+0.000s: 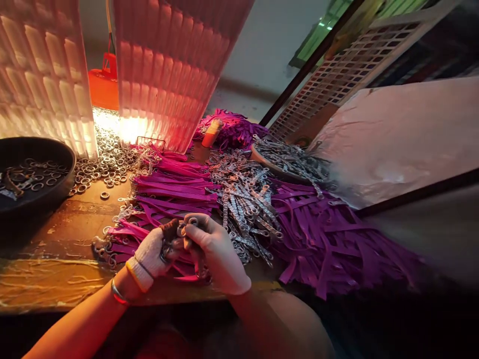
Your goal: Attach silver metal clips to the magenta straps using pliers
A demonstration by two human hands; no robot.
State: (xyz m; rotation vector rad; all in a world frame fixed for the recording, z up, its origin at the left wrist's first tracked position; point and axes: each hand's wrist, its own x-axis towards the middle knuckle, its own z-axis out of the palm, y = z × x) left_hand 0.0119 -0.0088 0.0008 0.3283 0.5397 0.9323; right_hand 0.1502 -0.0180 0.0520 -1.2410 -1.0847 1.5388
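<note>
My left hand (pixel 151 254), in a white knitted glove with a yellow cuff, is closed at the table's front edge. What its fingers hold is hidden. Pressed close beside it, my right hand (pixel 220 254) wears a thin pale glove and pinches a small metal ring (pixel 193 221) between thumb and fingers. Purple straps (pixel 172 184) with metal fittings at their left ends lie just beyond both hands. To the right of my right hand is a heap of silvery metal pieces (pixel 243 194), long and flat with looped ends.
Loose rings (pixel 108 164) spread under an orange lamp (pixel 103 87) between ribbed panels (pixel 160 65). A black pan (pixel 56 154) with rings stands left. More purple straps (pixel 325 244) hang over the table's right side, below a heaped bowl (pixel 262 158). An orange bottle (pixel 211 133) stands behind.
</note>
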